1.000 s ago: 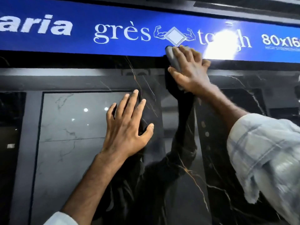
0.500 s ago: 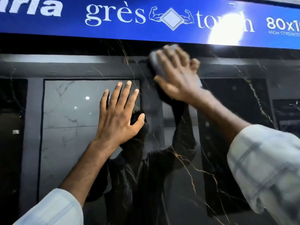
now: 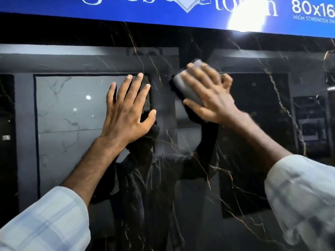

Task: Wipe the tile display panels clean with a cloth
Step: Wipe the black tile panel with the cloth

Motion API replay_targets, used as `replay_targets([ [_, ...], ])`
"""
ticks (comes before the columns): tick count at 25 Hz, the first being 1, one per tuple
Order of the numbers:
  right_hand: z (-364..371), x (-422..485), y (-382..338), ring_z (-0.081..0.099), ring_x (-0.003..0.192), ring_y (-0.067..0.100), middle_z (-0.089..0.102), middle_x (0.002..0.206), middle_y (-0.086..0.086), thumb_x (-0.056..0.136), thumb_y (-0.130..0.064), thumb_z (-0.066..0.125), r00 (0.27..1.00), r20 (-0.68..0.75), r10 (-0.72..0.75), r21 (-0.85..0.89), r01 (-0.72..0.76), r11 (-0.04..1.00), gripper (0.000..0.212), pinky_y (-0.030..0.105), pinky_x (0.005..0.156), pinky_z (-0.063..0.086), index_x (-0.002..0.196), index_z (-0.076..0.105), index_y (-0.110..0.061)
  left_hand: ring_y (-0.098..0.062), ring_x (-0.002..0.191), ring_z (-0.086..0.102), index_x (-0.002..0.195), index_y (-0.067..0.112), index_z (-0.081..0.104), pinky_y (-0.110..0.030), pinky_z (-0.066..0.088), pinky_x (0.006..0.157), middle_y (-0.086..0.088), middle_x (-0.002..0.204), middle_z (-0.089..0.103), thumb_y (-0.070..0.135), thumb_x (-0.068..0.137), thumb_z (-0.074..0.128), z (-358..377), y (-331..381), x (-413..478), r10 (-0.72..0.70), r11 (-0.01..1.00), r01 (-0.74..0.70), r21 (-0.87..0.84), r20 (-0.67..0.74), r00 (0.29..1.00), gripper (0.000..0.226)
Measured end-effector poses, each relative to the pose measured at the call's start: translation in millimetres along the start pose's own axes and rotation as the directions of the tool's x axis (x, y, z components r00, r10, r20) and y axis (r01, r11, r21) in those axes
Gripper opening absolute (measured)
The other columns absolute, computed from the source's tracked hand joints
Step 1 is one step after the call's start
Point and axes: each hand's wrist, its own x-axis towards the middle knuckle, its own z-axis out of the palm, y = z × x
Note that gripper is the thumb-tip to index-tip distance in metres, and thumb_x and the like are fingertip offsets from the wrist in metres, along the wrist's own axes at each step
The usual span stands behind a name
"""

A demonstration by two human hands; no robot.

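A glossy black marble tile panel (image 3: 253,178) with gold veins fills the view and mirrors the room. My right hand (image 3: 212,95) presses a folded grey cloth (image 3: 188,84) flat against the panel's upper middle, fingers spread over it and thumb under its lower edge. My left hand (image 3: 126,113) lies flat on the panel just left of the cloth, fingers straight and spread, holding nothing. Both arms wear pale checked sleeves.
A blue sign strip (image 3: 126,13) with white lettering and a bright light glare runs along the top edge above the panel. The panel reflects a pale marble tile (image 3: 68,109) at the left and my own dark outline in the middle.
My right hand has slid the cloth down from just under the blue strip toward the panel's middle. The view has tilted lower, and my left hand stays pressed flat.
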Motion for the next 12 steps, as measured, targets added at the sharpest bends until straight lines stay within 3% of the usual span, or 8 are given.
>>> replay_targets([
  [2,-4.3,-9.0,-0.2,0.023,0.156,0.03,0.025,0.171,0.002,0.099,-0.062,0.043,0.928,0.041,0.371,0.087,-0.373,0.924,0.073,0.057,0.109,0.027,0.162,0.033,-0.026,-0.032,0.154,0.031,0.152,0.009,0.049,-0.053,0.026,0.121,-0.012,0.169,0.03,0.048,0.095,0.049,-8.7,11.9,-15.7,-0.013,0.993,0.006,-0.117,-0.055,0.998,0.068],
  [3,-0.8,-22.9,-17.6,0.022,0.156,0.031,0.025,0.171,0.004,0.098,-0.061,0.045,0.908,0.041,0.418,0.075,-0.42,0.904,0.074,0.057,0.106,0.031,0.162,0.033,-0.025,-0.032,0.153,0.032,0.152,0.009,0.05,-0.05,0.028,0.12,-0.013,0.168,0.031,0.045,0.096,0.051,-13.2,21.4,-32.2,-0.039,0.985,0.023,-0.172,-0.088,0.995,0.067],
  [5,-3.4,-65.2,-64.6,0.023,0.157,0.033,0.027,0.17,0.007,0.1,-0.055,0.049,0.994,0.033,0.105,0.071,-0.107,0.992,0.071,0.058,0.107,0.033,0.161,0.036,-0.021,-0.034,0.151,0.035,0.151,0.008,0.052,-0.048,0.026,0.12,-0.014,0.167,0.032,0.045,0.095,0.054,-20.7,45.8,-78.3,-0.088,0.973,0.061,-0.223,-0.115,0.989,0.067],
  [7,-10.5,-94.9,-60.3,0.023,0.158,0.032,0.029,0.17,0.005,0.101,-0.055,0.053,0.986,0.079,-0.149,0.088,0.142,0.986,0.068,0.057,0.111,0.029,0.161,0.039,-0.024,-0.035,0.15,0.037,0.149,0.009,0.055,-0.053,0.026,0.12,-0.014,0.167,0.032,0.047,0.093,0.057,-21.0,66.4,-123.8,-0.079,0.975,0.059,-0.216,-0.085,0.993,0.068],
  [8,-12.8,-96.3,-48.7,0.023,0.158,0.031,0.029,0.17,0.003,0.101,-0.056,0.054,0.993,0.077,-0.088,0.088,0.081,0.993,0.069,0.057,0.11,0.028,0.161,0.039,-0.025,-0.035,0.15,0.037,0.148,0.009,0.056,-0.055,0.027,0.12,-0.013,0.167,0.033,0.048,0.091,0.058,-18.1,72.0,-141.2,-0.064,0.977,0.051,-0.206,-0.057,0.996,0.069],
  [10,-13.3,-96.3,-50.5,0.023,0.157,0.03,0.027,0.171,0.004,0.101,-0.057,0.051,0.966,0.065,0.252,0.081,-0.257,0.963,0.07,0.056,0.107,0.029,0.162,0.036,-0.025,-0.034,0.15,0.037,0.147,0.008,0.057,-0.055,0.028,0.12,-0.014,0.166,0.033,0.046,0.09,0.061,-9.2,75.9,-165.5,-0.047,0.978,0.044,-0.203,-0.009,0.999,0.068],
  [11,-8.6,-101.9,-63.9,0.023,0.157,0.032,0.026,0.171,0.006,0.102,-0.056,0.049,0.941,0.059,0.333,0.063,-0.336,0.94,0.07,0.055,0.107,0.029,0.162,0.035,-0.023,-0.034,0.15,0.038,0.147,0.007,0.057,-0.055,0.029,0.12,-0.015,0.166,0.034,0.044,0.09,0.063,-5.3,75.8,-172.9,-0.041,0.979,0.04,-0.202,0.002,0.999,0.068],
  [12,-2.1,-113.6,-84.2,0.023,0.157,0.034,0.027,0.17,0.008,0.102,-0.054,0.05,0.966,0.048,0.255,0.05,-0.257,0.965,0.07,0.055,0.108,0.029,0.162,0.036,-0.02,-0.034,0.149,0.038,0.146,0.007,0.058,-0.055,0.029,0.121,-0.015,0.165,0.035,0.043,0.09,0.064,-2.2,75.2,-178.9,-0.029,0.982,0.03,-0.186,0.008,1.0,0.067],
])
